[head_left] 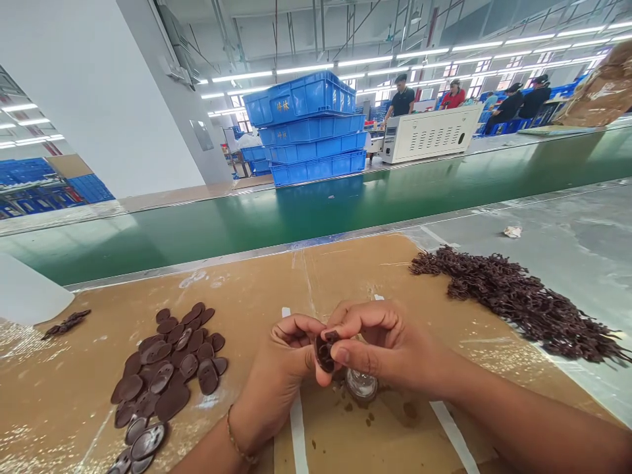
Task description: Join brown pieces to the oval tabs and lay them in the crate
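Note:
Both hands meet above the brown board. My left hand (284, 368) is closed round the edge of a dark brown oval piece (323, 355), tilted with its inner side partly showing. Thumb and fingers of my right hand (382, 345) pinch a small dark brown part (332, 336) against that oval piece; the fingertips hide much of where they touch. Just below the right hand stands a small clear round container (362, 387), its top partly covered by the hand. To the left lies a loose pile of similar dark brown oval pieces (172, 359).
A heap of dark brown branching strands (513, 289) lies at the right, and a small bundle (66, 324) at far left. White tape strips (299, 434) cross the brown board (247, 289). Behind run a green conveyor belt (237, 217), stacked blue crates (316, 131) and a white machine (429, 135); people work beyond.

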The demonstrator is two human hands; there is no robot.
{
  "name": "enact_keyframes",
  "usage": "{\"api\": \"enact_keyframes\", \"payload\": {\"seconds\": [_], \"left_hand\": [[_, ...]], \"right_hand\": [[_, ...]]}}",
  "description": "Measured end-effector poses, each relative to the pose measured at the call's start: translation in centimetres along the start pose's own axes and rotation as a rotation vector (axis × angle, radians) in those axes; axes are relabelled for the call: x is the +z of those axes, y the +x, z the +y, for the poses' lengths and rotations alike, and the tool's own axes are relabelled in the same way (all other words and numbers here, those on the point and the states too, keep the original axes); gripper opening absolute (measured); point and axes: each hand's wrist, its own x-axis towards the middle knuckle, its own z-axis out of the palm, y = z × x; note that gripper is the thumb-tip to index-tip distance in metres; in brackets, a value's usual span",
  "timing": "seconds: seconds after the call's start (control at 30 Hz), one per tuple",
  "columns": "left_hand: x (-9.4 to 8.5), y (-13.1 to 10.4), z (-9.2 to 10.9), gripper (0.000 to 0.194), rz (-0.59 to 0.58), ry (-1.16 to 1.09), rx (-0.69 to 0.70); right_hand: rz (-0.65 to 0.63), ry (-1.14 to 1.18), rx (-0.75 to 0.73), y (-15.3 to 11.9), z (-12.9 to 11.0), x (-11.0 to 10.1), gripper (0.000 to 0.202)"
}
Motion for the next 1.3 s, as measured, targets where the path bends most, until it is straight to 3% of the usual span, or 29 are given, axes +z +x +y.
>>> {"api": "enact_keyframes", "payload": {"seconds": [0.6, 1.3], "left_hand": [[0.21, 0.19, 0.10, 0.030, 0.020, -0.015, -0.014], [0.14, -0.04, 0.12, 0.029, 0.011, 0.016, -0.004]], "right_hand": [[0.016, -0.083, 0.000, -0.12, 0.37, -0.33, 0.014], [0.000, 0.046, 0.026, -0.01, -0.01, -0.18, 0.013]]}}
